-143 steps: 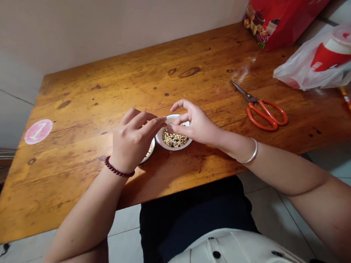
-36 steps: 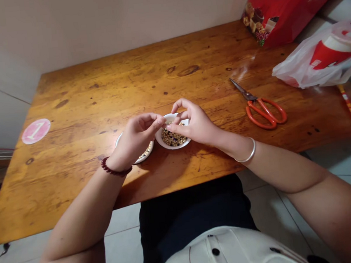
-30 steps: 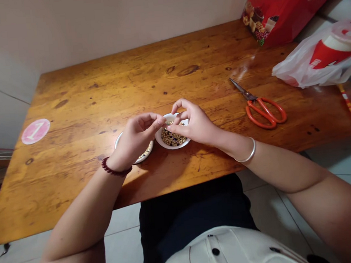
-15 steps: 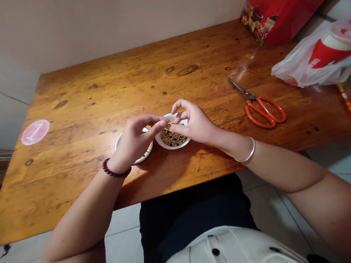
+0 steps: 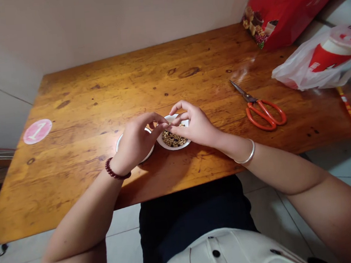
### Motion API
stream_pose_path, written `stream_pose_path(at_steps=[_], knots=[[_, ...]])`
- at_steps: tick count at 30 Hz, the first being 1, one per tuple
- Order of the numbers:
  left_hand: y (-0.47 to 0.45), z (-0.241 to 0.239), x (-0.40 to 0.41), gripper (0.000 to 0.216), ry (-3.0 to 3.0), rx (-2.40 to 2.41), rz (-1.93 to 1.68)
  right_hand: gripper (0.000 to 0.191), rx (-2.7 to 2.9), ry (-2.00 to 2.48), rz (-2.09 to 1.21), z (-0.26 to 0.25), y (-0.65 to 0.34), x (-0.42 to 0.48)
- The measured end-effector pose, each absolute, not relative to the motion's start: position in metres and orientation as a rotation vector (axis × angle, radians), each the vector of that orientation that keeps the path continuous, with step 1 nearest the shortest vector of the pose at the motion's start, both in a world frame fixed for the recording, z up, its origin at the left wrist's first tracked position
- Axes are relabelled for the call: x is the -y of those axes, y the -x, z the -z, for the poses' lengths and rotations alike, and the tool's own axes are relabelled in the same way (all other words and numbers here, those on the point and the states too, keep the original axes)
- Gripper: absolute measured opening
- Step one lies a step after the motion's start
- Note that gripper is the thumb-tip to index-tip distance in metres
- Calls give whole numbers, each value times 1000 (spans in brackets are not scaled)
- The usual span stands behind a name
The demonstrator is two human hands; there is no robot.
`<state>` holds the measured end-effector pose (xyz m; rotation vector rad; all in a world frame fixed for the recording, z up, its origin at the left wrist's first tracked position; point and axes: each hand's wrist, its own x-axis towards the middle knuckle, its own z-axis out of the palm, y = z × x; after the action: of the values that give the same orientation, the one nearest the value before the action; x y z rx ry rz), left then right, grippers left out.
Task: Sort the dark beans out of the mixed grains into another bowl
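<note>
Over a white bowl [image 5: 177, 148] of small tan beans or beads [image 5: 172, 138] with some dark ones, my two hands meet at the fingertips. My left hand [image 5: 137, 137] has thumb and forefinger pinched together; whatever lies between them is too small to make out. My right hand [image 5: 195, 123] pinches at the same spot, its other fingers curled loosely, and any held piece is hidden. A second white bowl [image 5: 117, 144] stands to the left, mostly covered by my left hand, so its contents do not show.
Orange-handled scissors [image 5: 262, 113] lie to the right on the wooden table [image 5: 121, 87]. Beyond them are a red cup [image 5: 326, 57] in a clear plastic bag and a red gift bag [image 5: 290, 8]. A pink round sticker marked 1 [image 5: 37, 131] is at the left.
The left fingers have bent a little more, with the left hand covering more of the left bowl. Both hands stay together over the bean bowl. The view has shifted slightly.
</note>
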<state>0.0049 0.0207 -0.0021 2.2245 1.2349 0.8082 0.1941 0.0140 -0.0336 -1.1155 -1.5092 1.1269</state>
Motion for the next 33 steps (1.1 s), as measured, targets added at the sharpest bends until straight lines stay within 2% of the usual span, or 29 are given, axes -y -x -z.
stream_pose_path(at_steps=[6, 19, 23, 29, 33], knots=[[-5, 0, -19, 14, -2432, -1208, -745, 29, 1620, 1124, -1027, 41, -195, -15], [-6, -2, -19, 16, -2527, -1226, -804, 29, 1636, 1025, -1023, 38, -192, -17], [-7, -1, -18, 15, -2454, -1242, -864, 12, 1657, 1065, -979, 41, -192, -17], [-9, 3, -19, 11, -2195, -1298, -1042, 11, 1593, 1069, -926, 38, -193, -16], [-9, 6, -22, 17, -1997, -1283, -1150, 7, 1569, 1086, -828, 31, -195, -14]])
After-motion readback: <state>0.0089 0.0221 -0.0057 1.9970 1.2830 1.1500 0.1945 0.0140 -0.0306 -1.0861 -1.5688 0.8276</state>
